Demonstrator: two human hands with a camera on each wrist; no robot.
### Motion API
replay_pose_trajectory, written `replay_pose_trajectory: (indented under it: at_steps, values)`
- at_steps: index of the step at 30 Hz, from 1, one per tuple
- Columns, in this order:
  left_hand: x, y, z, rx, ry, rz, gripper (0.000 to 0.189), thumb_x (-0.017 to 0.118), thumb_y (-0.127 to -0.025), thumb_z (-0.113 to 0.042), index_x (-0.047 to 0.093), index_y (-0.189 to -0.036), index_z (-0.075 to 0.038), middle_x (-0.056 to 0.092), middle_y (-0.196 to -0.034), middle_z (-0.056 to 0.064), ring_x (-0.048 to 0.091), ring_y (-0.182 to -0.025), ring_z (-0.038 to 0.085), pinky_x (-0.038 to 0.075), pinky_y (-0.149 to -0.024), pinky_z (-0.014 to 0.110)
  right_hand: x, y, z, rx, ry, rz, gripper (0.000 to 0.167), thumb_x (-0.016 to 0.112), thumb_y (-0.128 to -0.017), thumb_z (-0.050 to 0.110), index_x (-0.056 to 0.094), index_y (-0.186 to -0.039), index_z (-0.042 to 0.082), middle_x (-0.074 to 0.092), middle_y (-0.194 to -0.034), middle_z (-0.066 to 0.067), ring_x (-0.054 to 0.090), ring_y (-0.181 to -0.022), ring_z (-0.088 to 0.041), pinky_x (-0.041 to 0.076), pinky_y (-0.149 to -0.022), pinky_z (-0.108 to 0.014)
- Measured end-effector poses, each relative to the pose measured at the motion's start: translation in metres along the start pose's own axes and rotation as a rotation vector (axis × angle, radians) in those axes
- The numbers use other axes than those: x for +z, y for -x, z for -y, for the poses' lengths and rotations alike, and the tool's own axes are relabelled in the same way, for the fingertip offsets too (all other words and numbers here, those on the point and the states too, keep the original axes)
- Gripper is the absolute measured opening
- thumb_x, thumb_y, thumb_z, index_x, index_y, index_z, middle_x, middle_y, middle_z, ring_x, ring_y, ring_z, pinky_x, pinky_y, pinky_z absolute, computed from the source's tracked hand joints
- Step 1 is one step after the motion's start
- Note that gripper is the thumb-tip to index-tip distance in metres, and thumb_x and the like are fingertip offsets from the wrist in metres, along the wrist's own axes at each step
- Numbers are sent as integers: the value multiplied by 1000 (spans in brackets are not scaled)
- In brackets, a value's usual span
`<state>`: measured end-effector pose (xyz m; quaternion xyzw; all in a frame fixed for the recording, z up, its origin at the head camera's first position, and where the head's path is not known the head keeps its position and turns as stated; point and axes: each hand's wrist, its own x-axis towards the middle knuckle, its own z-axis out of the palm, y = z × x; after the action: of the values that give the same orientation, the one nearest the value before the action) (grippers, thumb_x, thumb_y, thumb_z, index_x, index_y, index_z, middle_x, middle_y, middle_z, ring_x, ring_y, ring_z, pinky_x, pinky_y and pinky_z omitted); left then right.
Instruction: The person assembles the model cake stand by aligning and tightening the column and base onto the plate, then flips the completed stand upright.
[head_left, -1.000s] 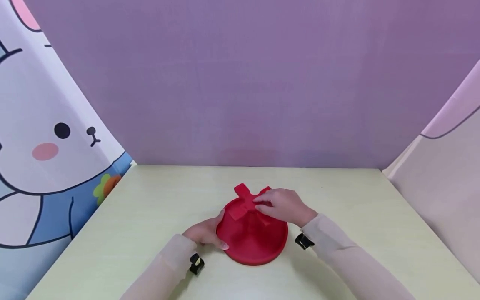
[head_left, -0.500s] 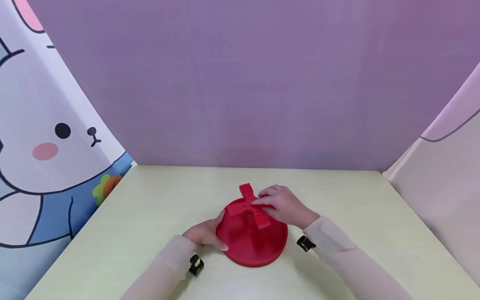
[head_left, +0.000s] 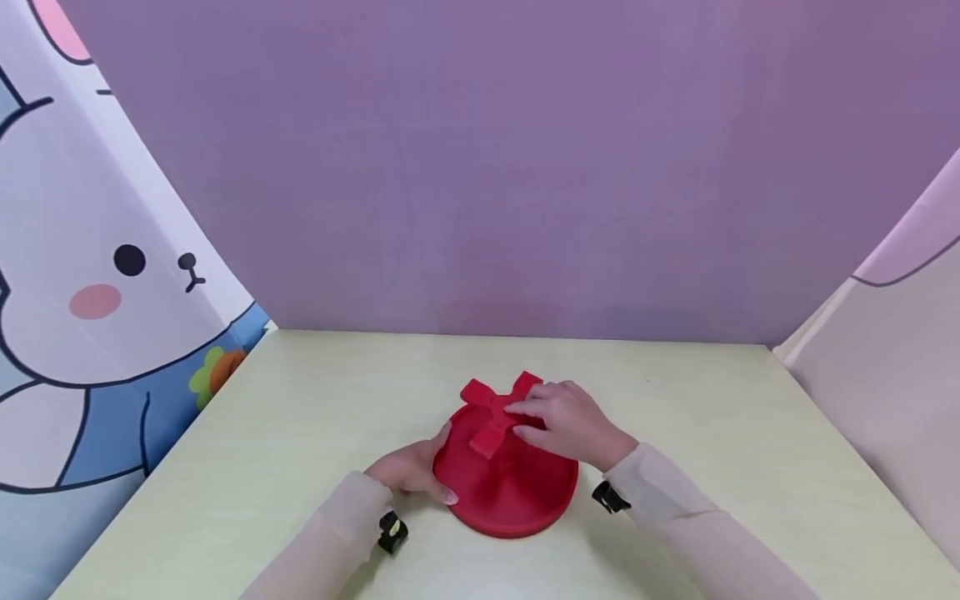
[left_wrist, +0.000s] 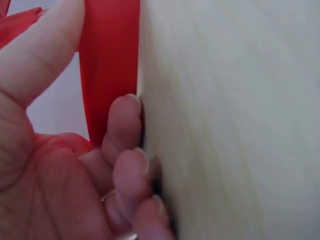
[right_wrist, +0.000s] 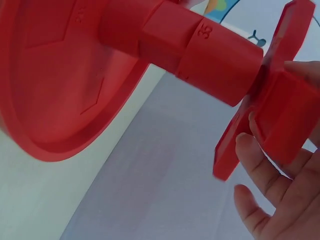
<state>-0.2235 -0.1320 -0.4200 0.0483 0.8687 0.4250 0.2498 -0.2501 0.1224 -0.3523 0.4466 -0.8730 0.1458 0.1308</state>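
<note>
A red round base (head_left: 517,500) with a raised rim sits on the table. From its middle rises a thick red post (right_wrist: 220,62) marked "35" in the right wrist view. A red cross-shaped top (head_left: 497,406) with blunt, flared arms caps the post. My left hand (head_left: 412,467) grips the base's left edge, its thumb on the near side of the rim and its fingertips tucked low against the table in the left wrist view. My right hand (head_left: 573,423) holds the cross-shaped top from the right, fingers bent around one arm, which it partly hides in the head view.
A pale wood-look table (head_left: 352,383) lies under everything. Behind it stands a purple backdrop (head_left: 480,167). Cartoon-printed sheets flank both sides, the left one (head_left: 150,333) showing a white animal. Each wrist wears a black strap piece (head_left: 392,532).
The cross-shaped top has turned, its arms pointing in different directions in each frame. My right fingers have shifted slightly around it. My left hand and the base have stayed nearly still.
</note>
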Motion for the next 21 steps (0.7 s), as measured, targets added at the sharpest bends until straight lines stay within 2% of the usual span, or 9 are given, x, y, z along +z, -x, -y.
replay_pose_trajectory:
  at_steps: [3,6,9,13,17,21]
  values:
    - [0,1,0,0,4,-1,111,85,-69,-10,13,-153,-4,42,-138,14,41,-118,32,50,-80,42,0,0,2,14,-20,-1,32,77,-81,21,73,-110,9,67,-88,0,58,-71,-8,49,-67,-27]
    - [-1,1,0,1,-3,-1,111,85,-69,-10,14,-153,-4,42,-138,14,41,-117,32,50,-79,41,0,-1,3,66,-42,-8,27,75,-82,19,74,-108,10,68,-87,0,58,-69,-8,49,-63,-22]
    - [-1,1,-1,0,-12,1,111,86,-69,-12,14,-153,-5,42,-139,14,41,-116,31,50,-76,40,-2,-1,3,102,-57,-66,22,74,-82,15,75,-104,10,68,-89,-1,59,-74,-11,50,-63,-21]
    - [-2,0,-1,-6,-7,3,112,86,-69,-13,14,-153,-6,41,-139,14,40,-116,31,50,-75,40,-3,-2,0,88,-92,-136,23,75,-81,8,75,-104,8,65,-98,-6,58,-88,-19,53,-67,-27]
    - [-1,1,-1,12,23,12,111,86,-69,-11,14,-153,-4,41,-140,14,40,-121,33,52,-81,43,-3,-1,-2,69,-108,-98,30,74,-79,5,73,-109,7,63,-108,-12,58,-97,-26,54,-74,-36]
    - [0,2,-1,30,33,17,111,86,-68,-9,14,-153,-3,42,-139,14,39,-124,35,51,-84,47,-2,1,-4,77,-98,-53,33,72,-80,6,71,-113,8,62,-111,-13,59,-100,-29,53,-79,-43]
